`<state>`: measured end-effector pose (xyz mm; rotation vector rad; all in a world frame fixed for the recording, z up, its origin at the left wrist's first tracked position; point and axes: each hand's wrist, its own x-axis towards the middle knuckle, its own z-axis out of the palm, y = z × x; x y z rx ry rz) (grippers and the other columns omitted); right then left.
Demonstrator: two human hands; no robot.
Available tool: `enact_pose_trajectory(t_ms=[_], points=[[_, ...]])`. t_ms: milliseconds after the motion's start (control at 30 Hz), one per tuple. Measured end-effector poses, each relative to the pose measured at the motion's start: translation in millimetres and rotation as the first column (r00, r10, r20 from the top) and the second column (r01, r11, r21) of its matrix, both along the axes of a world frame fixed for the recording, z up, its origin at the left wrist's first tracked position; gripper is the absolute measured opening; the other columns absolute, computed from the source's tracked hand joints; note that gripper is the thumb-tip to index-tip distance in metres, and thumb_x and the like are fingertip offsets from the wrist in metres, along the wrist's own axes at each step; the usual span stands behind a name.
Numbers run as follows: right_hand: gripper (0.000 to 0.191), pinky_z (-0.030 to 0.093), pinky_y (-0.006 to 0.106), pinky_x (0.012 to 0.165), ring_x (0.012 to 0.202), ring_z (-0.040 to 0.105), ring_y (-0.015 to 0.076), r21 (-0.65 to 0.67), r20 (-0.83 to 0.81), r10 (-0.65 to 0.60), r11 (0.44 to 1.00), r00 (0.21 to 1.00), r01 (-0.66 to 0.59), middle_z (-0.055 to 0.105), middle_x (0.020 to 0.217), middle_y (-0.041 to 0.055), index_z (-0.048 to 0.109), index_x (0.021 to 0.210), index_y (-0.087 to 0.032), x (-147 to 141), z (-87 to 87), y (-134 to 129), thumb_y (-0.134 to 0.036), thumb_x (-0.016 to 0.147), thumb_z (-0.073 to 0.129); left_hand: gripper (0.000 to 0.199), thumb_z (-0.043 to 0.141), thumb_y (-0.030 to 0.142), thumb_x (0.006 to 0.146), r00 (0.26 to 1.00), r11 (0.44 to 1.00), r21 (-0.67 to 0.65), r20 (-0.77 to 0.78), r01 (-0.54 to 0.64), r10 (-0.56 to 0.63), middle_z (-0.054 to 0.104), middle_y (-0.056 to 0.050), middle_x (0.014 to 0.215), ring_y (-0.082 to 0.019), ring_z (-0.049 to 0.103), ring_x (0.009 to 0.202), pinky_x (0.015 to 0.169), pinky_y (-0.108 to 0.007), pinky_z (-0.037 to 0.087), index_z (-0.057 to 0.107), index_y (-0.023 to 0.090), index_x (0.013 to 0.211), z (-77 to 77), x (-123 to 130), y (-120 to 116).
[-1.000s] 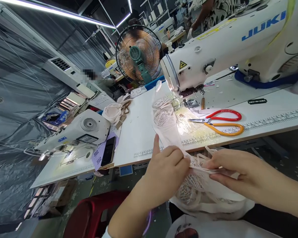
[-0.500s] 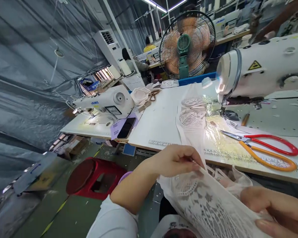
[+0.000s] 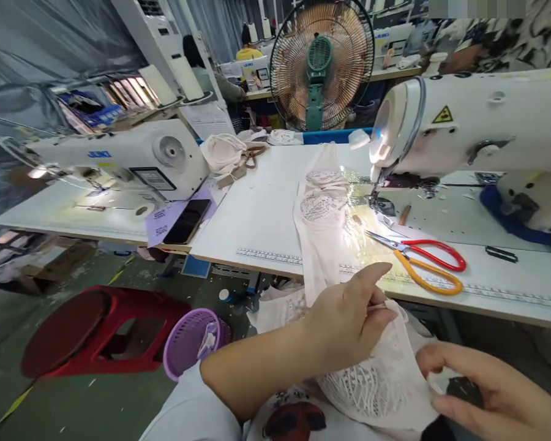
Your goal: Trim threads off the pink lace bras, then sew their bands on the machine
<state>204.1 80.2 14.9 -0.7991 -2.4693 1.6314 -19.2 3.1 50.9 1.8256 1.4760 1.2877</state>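
Observation:
Pale lace bra fabric (image 3: 371, 392) hangs over my lap, held between both hands. My left hand (image 3: 340, 327) pinches its upper edge between thumb and fingers, with the forefinger stretched forward. At the right side edge, my right hand (image 3: 491, 389) grips the cloth between thumb and forefinger. Another pale lace bra piece (image 3: 324, 208) lies on the white table (image 3: 270, 214), its lower end trailing over the front edge behind my left hand. Scissors (image 3: 399, 246) with one red and one orange handle rest on the table beyond my hands, blades apart.
A white sewing machine (image 3: 477, 128) stands at the right, another (image 3: 114, 153) at the left. A phone (image 3: 188, 222) and brown-handled scissors (image 3: 252, 156) lie on the tables. Behind stands a large fan (image 3: 319, 58). A red stool (image 3: 68, 331) and purple basket (image 3: 183, 349) are on the floor.
My view has turned to the right, so the table and machines sit further left and the purple basket shows. My hands have come closer together on the lace fabric, which is less stretched out.

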Motion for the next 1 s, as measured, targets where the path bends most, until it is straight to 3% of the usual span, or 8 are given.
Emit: enact_pose_trajectory(t_ms=[167, 300, 433, 600, 733, 867, 1000], points=[[0.019, 0.055, 0.025, 0.064, 0.076, 0.064, 0.0187, 0.070, -0.226, -0.228, 0.966, 0.947, 0.249, 0.068, 0.085, 0.0037, 0.066, 0.092, -0.026, -24.4, 47.5, 15.2, -0.039, 0.080, 0.062, 0.055, 0.041, 0.022, 0.088, 0.992, 0.994, -0.025, -0.066, 0.110, -0.111, 0.062, -0.004, 0.078, -0.015, 0.056, 0.066, 0.062, -0.028, 0.048, 0.021, 0.013, 0.139, 5.0, 8.1, 9.0], [0.018, 0.051, 0.024, 0.057, 0.067, 0.057, 0.0157, 0.042, -0.268, -0.140, 0.987, 0.953, 0.157, 0.061, 0.073, 0.0015, 0.063, 0.082, -0.024, -46.1, 60.8, 23.6, -0.040, 0.084, 0.056, 0.059, 0.043, 0.021, 0.087, 0.988, 0.986, -0.088, -0.051, 0.143, -0.148, 0.062, -0.003, 0.077, -0.016, 0.057, 0.064, 0.061, -0.029, 0.048, 0.019, 0.013, 0.139, 12.6, 9.6, 11.1], [0.025, 0.044, 0.025, 0.054, 0.063, 0.049, 0.0141, 0.032, -0.208, -0.061, 0.997, 0.976, 0.069, 0.052, 0.067, -0.0006, 0.055, 0.073, -0.022, -56.0, 60.4, 27.2, -0.040, 0.088, 0.050, 0.054, 0.043, 0.023, 0.087, 0.990, 0.985, -0.094, -0.002, 0.142, -0.143, 0.060, -0.003, 0.074, -0.015, 0.056, 0.061, 0.059, -0.028, 0.048, 0.023, 0.011, 0.136, 12.6, 9.5, 10.3], [0.027, 0.039, 0.025, 0.052, 0.061, 0.042, 0.0137, 0.093, -0.279, -0.116, 0.985, 0.953, 0.147, 0.045, 0.066, -0.0019, 0.046, 0.071, -0.023, -60.0, 50.7, 22.5, -0.040, 0.091, 0.045, 0.046, 0.049, 0.036, 0.085, 0.999, 0.999, -0.053, 0.042, 0.002, 0.000, 0.060, -0.003, 0.077, -0.015, 0.056, 0.066, 0.064, -0.029, 0.048, 0.038, 0.013, 0.123, 3.1, 10.6, 4.2], [0.025, 0.038, 0.025, 0.052, 0.060, 0.041, 0.0137, 0.141, -0.321, -0.154, 0.968, 0.934, 0.208, 0.043, 0.067, -0.0022, 0.044, 0.072, -0.023, -63.5, 42.6, 17.0, -0.037, 0.092, 0.043, 0.033, 0.060, 0.042, 0.076, 0.987, 0.981, -0.147, 0.085, -0.124, 0.138, 0.061, -0.003, 0.078, -0.017, 0.055, 0.069, 0.067, -0.031, 0.046, 0.056, 0.017, 0.096, -0.6, 13.0, 0.5], [0.022, 0.035, 0.025, 0.049, 0.057, 0.040, 0.0124, 0.234, -0.352, -0.131, 0.946, 0.927, 0.222, 0.042, 0.066, -0.0027, 0.044, 0.073, -0.023, -70.0, 40.3, 10.8, -0.032, 0.092, 0.042, 0.019, 0.056, 0.035, 0.077, 0.900, 0.929, -0.367, 0.418, 0.041, 0.126, 0.054, 0.001, 0.064, -0.012, 0.050, 0.060, 0.058, -0.024, 0.040, 0.057, 0.016, 0.073, 1.3, 13.5, 3.2], [0.022, 0.036, 0.025, 0.050, 0.056, 0.042, 0.0130, 0.305, -0.320, -0.072, 0.936, 0.945, 0.175, 0.044, 0.066, -0.0023, 0.044, 0.073, -0.024, -70.0, 41.4, 17.6, -0.032, 0.093, 0.041, 0.019, 0.060, 0.031, 0.072, 0.810, 0.909, -0.405, 0.564, 0.101, 0.161, 0.044, 0.004, 0.055, -0.008, 0.039, 0.053, 0.053, -0.023, 0.032, 0.055, 0.015, 0.064, 3.2, 9.3, 8.1]])
